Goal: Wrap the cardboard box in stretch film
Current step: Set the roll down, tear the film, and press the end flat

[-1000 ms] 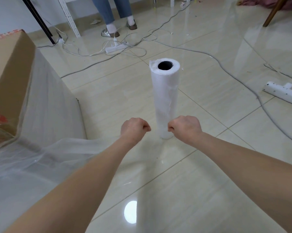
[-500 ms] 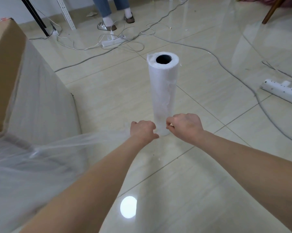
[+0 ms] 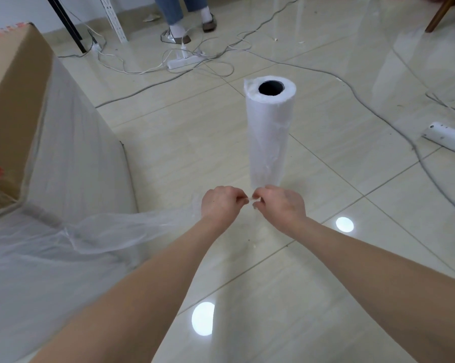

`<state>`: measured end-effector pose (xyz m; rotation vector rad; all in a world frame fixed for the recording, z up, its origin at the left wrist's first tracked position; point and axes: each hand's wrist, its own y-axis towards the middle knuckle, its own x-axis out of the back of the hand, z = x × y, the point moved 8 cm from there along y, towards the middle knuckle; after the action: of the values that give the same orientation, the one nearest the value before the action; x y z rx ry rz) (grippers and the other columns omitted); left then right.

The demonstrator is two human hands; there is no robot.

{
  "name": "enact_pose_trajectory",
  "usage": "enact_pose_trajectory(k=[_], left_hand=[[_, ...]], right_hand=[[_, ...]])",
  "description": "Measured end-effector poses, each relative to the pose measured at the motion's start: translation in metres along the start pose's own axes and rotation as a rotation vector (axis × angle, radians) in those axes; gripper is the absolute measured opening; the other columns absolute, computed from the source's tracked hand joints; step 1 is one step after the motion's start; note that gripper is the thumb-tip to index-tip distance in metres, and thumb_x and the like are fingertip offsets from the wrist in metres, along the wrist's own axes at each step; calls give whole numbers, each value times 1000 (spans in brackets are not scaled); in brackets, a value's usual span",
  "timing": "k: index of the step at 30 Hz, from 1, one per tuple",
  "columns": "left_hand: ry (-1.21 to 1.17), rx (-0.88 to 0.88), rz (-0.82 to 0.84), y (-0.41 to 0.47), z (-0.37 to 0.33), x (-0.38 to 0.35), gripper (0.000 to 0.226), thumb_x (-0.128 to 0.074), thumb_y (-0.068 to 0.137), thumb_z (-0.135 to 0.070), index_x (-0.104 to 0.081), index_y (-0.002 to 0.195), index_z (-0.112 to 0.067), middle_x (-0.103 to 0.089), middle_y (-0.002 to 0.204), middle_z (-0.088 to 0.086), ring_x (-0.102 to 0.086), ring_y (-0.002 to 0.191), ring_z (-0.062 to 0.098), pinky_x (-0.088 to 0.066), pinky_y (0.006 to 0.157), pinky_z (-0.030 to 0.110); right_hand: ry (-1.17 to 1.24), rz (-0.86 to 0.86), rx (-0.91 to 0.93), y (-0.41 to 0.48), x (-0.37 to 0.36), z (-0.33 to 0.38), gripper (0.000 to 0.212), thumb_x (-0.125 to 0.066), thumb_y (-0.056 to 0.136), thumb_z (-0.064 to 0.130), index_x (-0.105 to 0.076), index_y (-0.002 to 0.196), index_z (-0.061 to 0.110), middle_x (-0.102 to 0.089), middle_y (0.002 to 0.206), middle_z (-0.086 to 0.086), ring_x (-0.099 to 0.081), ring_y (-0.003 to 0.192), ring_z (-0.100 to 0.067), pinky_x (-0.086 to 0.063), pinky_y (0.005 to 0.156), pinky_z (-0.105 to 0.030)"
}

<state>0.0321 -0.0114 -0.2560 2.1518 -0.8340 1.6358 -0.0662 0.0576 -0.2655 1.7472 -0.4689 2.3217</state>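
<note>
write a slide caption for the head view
Both hands, left hand and right hand, pinch stretch film trailing from the wrapped cardboard box, before the upright roll.

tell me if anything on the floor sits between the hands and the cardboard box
Nothing solid does. Both the left hand and right hand pinch the stretch film, which trails left to the cardboard box. Only bare tile lies along that path. The film roll stands upright just beyond the hands, and the cables lie farther off.
</note>
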Motion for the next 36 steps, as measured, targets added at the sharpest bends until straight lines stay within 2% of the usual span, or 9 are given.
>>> enact_pose_trajectory(k=[4,7,10,12,16,28,33,36], left_hand=[[-108,6,41,0,1,-6,22,-56,93,-35,-73,104,-27,-72,101,-1,-63,95,20,-49,75,31],[-162,15,41,-1,2,-9,25,-58,91,-43,-75,99,-26,-72,92,-1,-63,88,20,-49,71,32],[-197,39,20,2,8,-8,19,-60,91,-35,-75,97,-25,-73,92,-3,-64,90,18,-50,74,31],[-212,49,28,2,13,-9,17,-60,90,-29,-75,96,-25,-73,94,-5,-64,92,15,-51,76,30],[-213,101,37,4,31,-9,15,-60,90,-25,-75,92,-27,-73,92,-8,-64,92,12,-45,70,23],[-294,142,-1,9,41,-9,16,-60,89,-18,-76,89,-22,-71,84,-6,-64,89,14,-51,80,29],[-241,211,-23,9,70,-1,15,-60,90,-19,-75,92,-20,-72,89,-3,-65,90,17,-51,80,28],[-132,97,30,10,55,0,13,-61,89,-23,-73,91,-20,-71,93,-2,-64,92,18,-49,78,30]], right_hand=[[75,3,16,2,-4,3,29,-43,99,36,-54,126,37,-57,120,6,-59,106,-20,-43,78,-30],[84,-19,-38,8,-4,1,27,-43,99,42,-66,111,32,-61,111,4,-60,100,-20,-40,71,-28],[134,-49,-79,10,-4,-5,25,-49,97,42,-70,101,31,-64,107,7,-61,96,-18,-38,66,-26],[178,-53,-112,10,-6,-11,21,-51,96,38,-71,99,32,-66,107,9,-61,96,-17,-38,66,-25],[245,-36,-176,7,-9,-20,19,-53,94,37,-72,96,34,-65,107,13,-60,95,-14,-36,67,-24],[289,-39,-241,0,-7,-28,18,-54,92,36,-72,94,34,-68,101,10,-62,93,-17,-44,70,-26],[249,-61,-269,-5,-1,-48,22,-50,85,18,-71,85,25,-69,93,5,-64,85,-22,-42,63,-28],[242,-88,-207,-5,7,-44,18,-53,88,26,-70,87,30,-67,96,8,-62,88,-20,-45,68,-30]])
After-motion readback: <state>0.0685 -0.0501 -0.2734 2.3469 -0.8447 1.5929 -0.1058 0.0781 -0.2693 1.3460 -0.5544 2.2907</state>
